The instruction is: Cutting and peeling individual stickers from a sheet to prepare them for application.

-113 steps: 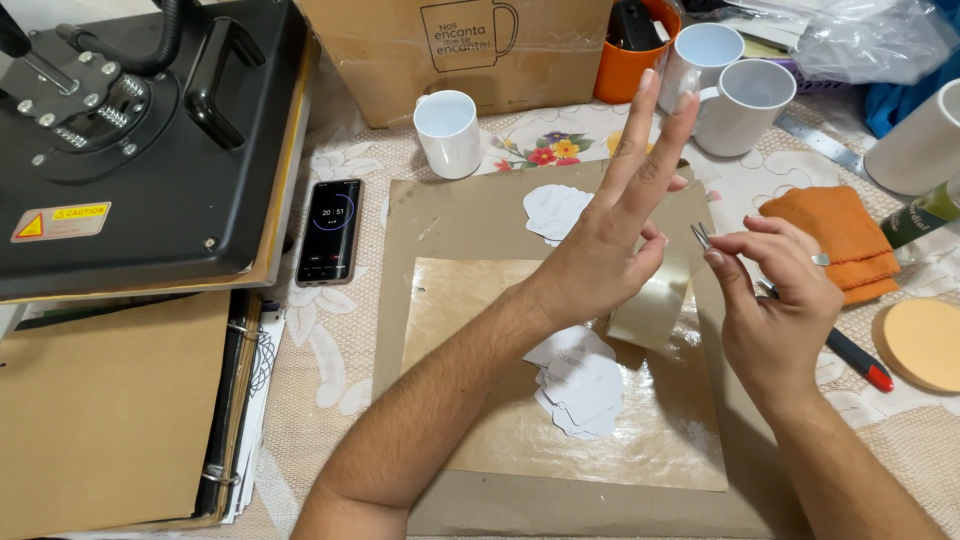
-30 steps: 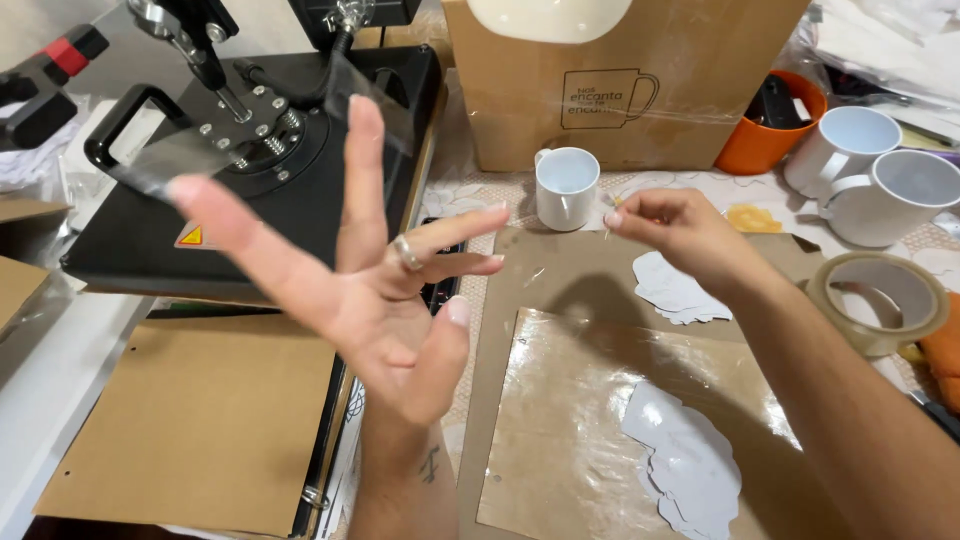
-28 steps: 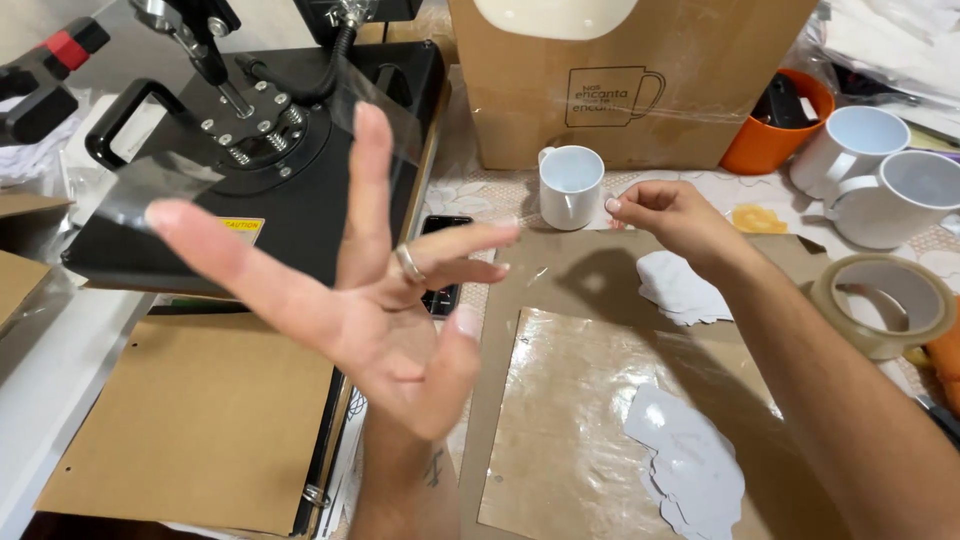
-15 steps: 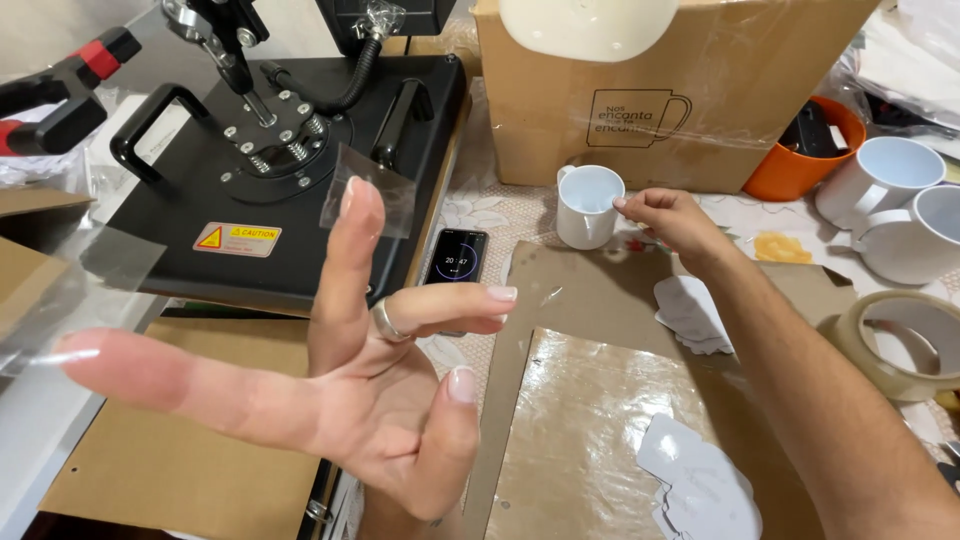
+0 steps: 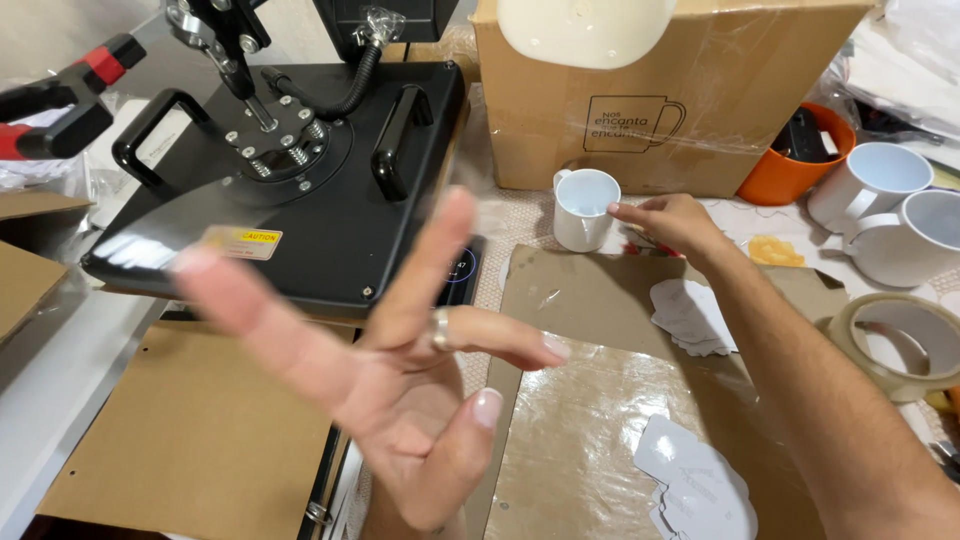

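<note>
My right hand (image 5: 668, 217), fingers loosely together, touches the white mug (image 5: 585, 207) just left of it; left hand (image 5: 400, 385) splayed empty mid-frame.

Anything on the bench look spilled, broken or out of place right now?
Nothing spilled or broken. The left hand is raised, fingers spread, empty. The right hand reaches the small white mug, which stands upright. White cutouts lie in loose, uneven piles on the brown sheet.

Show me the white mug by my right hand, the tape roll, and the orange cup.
white mug (image 5: 585, 208), head view, front wall.
tape roll (image 5: 893, 346), head view, near rim.
orange cup (image 5: 779, 180), head view, outer wall.
</note>
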